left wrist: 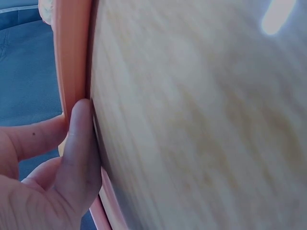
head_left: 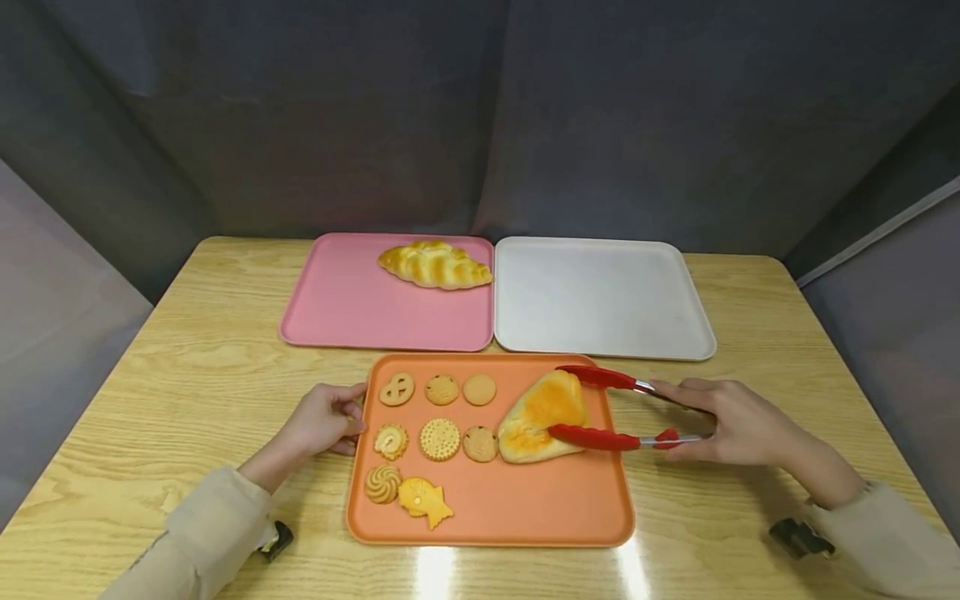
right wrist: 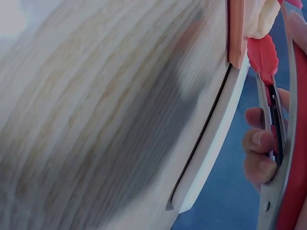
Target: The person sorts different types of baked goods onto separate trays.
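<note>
My right hand (head_left: pixel 731 421) grips red-tipped metal tongs (head_left: pixel 607 408), whose two arms straddle a golden wedge-shaped bread (head_left: pixel 543 417) lying on the orange tray (head_left: pixel 525 508). The same tongs (right wrist: pixel 268 76) and my fingers (right wrist: pixel 256 153) show in the right wrist view. Several biscuits (head_left: pixel 438 417) lie on the orange tray's left half. My left hand (head_left: pixel 326 421) holds that tray's left edge, with its fingers (left wrist: pixel 79 143) pressed against the orange rim (left wrist: pixel 72 48). A braided bread loaf (head_left: pixel 435 264) rests on the pink tray (head_left: pixel 352 308) behind.
A white tray (head_left: pixel 600 300) sits beside the pink one at the back right. All three trays stand on a wooden table (head_left: pixel 172 367). Grey fabric walls close in behind and at both sides.
</note>
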`<state>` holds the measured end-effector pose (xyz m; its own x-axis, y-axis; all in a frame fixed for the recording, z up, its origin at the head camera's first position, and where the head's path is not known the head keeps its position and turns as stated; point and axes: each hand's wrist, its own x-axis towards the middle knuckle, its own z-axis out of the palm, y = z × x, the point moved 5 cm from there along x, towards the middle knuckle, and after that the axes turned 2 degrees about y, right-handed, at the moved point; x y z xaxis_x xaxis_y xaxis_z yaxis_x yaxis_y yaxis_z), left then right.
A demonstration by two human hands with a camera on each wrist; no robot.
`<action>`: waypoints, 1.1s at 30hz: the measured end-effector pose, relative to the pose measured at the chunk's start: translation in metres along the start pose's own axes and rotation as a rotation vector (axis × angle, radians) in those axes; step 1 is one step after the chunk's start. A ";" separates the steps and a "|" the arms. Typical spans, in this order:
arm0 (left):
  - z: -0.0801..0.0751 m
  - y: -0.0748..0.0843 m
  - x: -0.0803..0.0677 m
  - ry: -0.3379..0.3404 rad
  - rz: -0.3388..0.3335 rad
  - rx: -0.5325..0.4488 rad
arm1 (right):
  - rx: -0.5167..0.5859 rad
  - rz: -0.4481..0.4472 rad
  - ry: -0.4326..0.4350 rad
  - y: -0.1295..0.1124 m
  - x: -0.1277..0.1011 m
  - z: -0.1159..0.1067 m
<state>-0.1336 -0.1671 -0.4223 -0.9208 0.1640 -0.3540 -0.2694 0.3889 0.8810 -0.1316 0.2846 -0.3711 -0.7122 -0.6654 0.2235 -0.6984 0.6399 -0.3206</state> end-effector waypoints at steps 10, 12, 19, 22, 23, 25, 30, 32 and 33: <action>0.000 0.003 0.000 0.003 0.000 0.008 | -0.087 0.021 -0.017 -0.001 0.000 -0.006; 0.000 0.003 0.000 0.003 -0.004 0.006 | -0.104 0.020 -0.015 -0.001 -0.002 -0.009; 0.000 0.005 -0.001 -0.001 0.007 -0.002 | -0.160 -0.011 -0.006 -0.007 -0.010 -0.016; 0.000 0.005 -0.002 0.004 0.005 0.000 | -0.199 -0.016 -0.009 -0.008 -0.010 -0.015; 0.000 0.005 -0.002 0.005 0.001 0.001 | -0.210 -0.013 -0.012 -0.008 -0.009 -0.014; 0.000 0.004 -0.002 0.008 -0.003 0.005 | -0.223 -0.007 -0.017 -0.007 -0.009 -0.011; 0.000 0.003 -0.002 0.008 0.002 0.006 | -0.227 -0.023 -0.006 -0.003 -0.005 -0.008; 0.000 0.003 -0.002 0.008 0.000 0.003 | -0.233 -0.029 -0.009 -0.002 -0.003 -0.008; 0.001 0.003 -0.001 0.008 -0.001 0.002 | -0.238 -0.030 -0.015 -0.002 -0.002 -0.009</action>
<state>-0.1328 -0.1657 -0.4195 -0.9227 0.1567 -0.3521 -0.2694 0.3913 0.8800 -0.1296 0.2884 -0.3628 -0.6910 -0.6899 0.2156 -0.7174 0.6912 -0.0876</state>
